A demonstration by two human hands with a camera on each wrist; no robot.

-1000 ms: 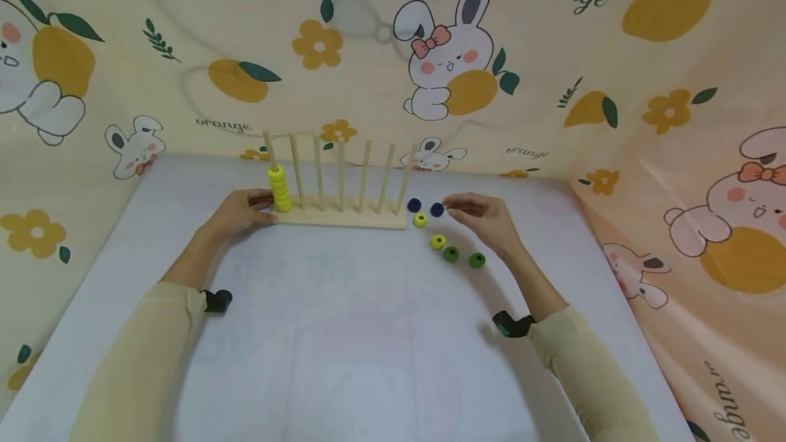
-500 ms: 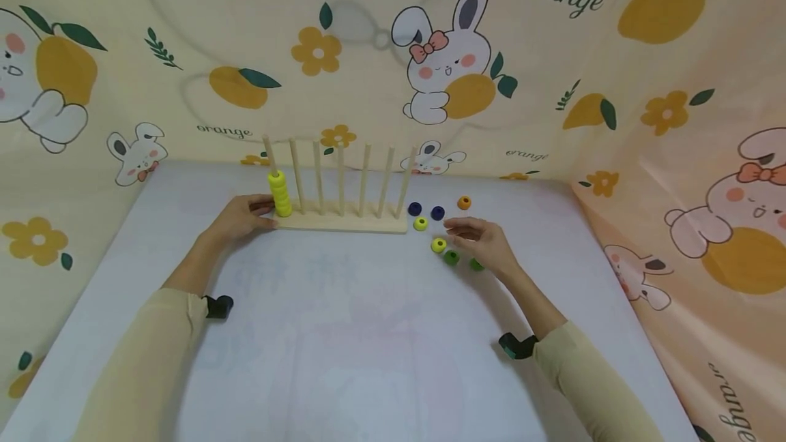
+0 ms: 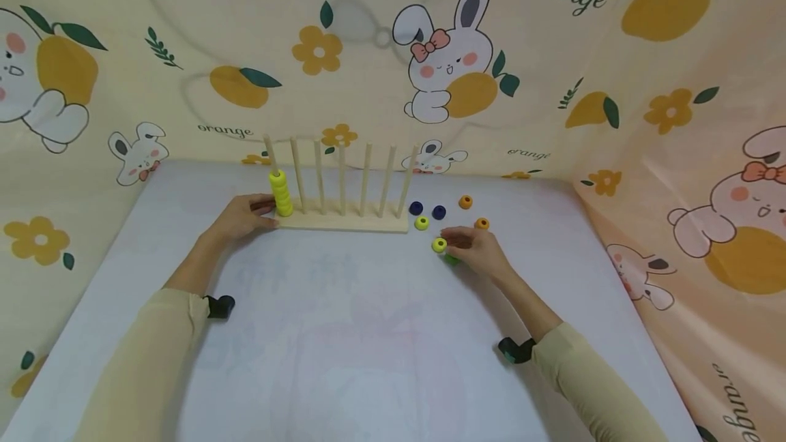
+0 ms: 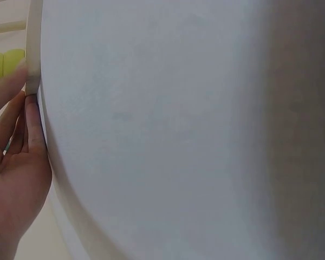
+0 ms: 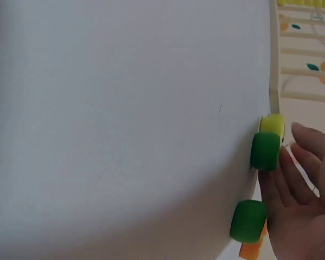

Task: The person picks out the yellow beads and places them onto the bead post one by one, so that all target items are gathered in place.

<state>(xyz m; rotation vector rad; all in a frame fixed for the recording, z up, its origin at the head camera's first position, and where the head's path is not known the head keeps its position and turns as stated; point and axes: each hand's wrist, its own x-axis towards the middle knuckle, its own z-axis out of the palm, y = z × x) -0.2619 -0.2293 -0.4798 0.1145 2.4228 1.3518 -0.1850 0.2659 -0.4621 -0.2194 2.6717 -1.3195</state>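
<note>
My left hand (image 3: 242, 215) holds the left end of a wooden peg rack (image 3: 344, 222), beside a stack of yellow beads (image 3: 280, 194) on its first peg. In the left wrist view, the fingers of this hand (image 4: 21, 168) meet the rack's end. Right of the rack, my right hand (image 3: 479, 251) hovers over loose beads, its fingers near a yellow bead (image 3: 439, 245) and a partly covered green bead (image 3: 452, 260). The right wrist view shows thumb and fingers apart by that green bead (image 5: 265, 151); another green bead (image 5: 248, 221) lies below the palm.
Two dark blue beads (image 3: 439, 212) and another yellow bead (image 3: 421, 223) lie near the rack's right end. Orange beads (image 3: 465, 202) sit behind the right hand. A patterned cloth (image 3: 368, 53) stands behind the white table (image 3: 344, 346).
My right hand has come toward me from beside a blue bead to the front yellow bead. Orange beads have come into view behind it. The left hand stays at the rack.
</note>
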